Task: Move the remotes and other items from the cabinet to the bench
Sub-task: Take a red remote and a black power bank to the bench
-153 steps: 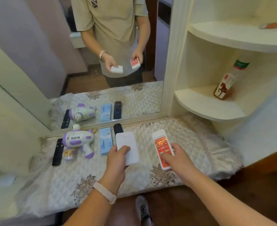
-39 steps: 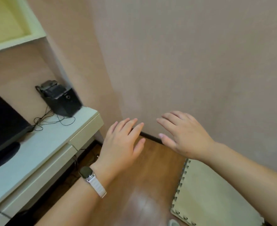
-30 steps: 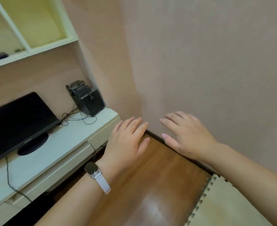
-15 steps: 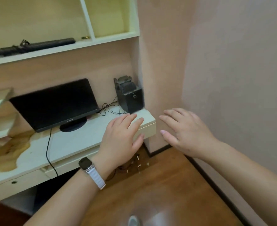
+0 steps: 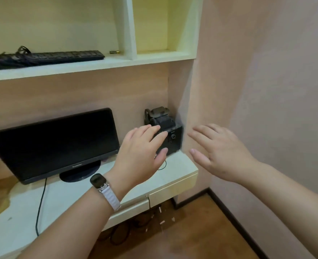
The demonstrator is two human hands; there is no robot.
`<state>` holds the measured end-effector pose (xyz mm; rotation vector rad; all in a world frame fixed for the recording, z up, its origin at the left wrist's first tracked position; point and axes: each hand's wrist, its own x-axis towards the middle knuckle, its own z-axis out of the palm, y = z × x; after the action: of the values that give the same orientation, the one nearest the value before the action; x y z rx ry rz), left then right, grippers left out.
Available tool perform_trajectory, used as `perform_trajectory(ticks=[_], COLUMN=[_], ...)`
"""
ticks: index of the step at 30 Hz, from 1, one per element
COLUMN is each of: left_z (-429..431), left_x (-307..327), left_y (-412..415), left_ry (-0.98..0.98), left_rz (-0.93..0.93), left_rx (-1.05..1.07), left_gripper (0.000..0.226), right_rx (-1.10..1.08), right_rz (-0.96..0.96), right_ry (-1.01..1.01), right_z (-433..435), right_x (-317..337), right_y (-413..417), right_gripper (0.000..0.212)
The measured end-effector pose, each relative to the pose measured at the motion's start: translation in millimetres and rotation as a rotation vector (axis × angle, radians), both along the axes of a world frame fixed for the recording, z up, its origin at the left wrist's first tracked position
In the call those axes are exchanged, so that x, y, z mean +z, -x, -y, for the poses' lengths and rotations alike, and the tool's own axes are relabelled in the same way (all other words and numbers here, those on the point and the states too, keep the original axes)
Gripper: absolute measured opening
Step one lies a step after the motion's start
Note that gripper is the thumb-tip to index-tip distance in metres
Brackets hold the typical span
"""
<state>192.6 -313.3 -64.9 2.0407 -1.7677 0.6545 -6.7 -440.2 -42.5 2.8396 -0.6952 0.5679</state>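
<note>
Head view: your left hand (image 5: pixel 141 157) and right hand (image 5: pixel 221 154) were empty, fingers straight. The long black item (image 5: pixel 46 57) on the cabinet shelf (image 5: pixel 98 67) lay above-left of both, axis left-right. Left hand was nearer.

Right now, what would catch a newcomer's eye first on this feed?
Two open, empty hands fill the foreground: the left hand, wearing a white-strapped watch, hangs before a black box-shaped device at the right end of the white desk; the right hand is beside it, in front of the pink wall. Left of them a dark monitor stands on that desk, and a long black keyboard lies on the shelf above.
</note>
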Motion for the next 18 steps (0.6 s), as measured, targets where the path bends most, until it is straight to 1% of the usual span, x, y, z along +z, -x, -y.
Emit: perform_trajectory(ticks=[6, 11, 18], left_z=[36.3, 67.0, 113.7], left_x=[7.3, 33.8, 67.4], left_y=[-62.6, -92.6, -122.3], left_ry=[0.086, 0.195, 0.167], left_rz=[0.014, 0.042, 0.091], left_rx=[-0.051, -0.053, 0.005], left_gripper=[0.042, 0.041, 0.045], right_rx=[-0.014, 0.026, 0.12], right_rz=[0.0, 0.126, 0.238], right_ry=[0.055, 0.098, 0.126], right_z=[32.3, 61.9, 120.1], right_x=[15.1, 36.7, 61.3], right_y=[-55.2, -90.6, -136.7], right_gripper=[0.054, 0.054, 0.055])
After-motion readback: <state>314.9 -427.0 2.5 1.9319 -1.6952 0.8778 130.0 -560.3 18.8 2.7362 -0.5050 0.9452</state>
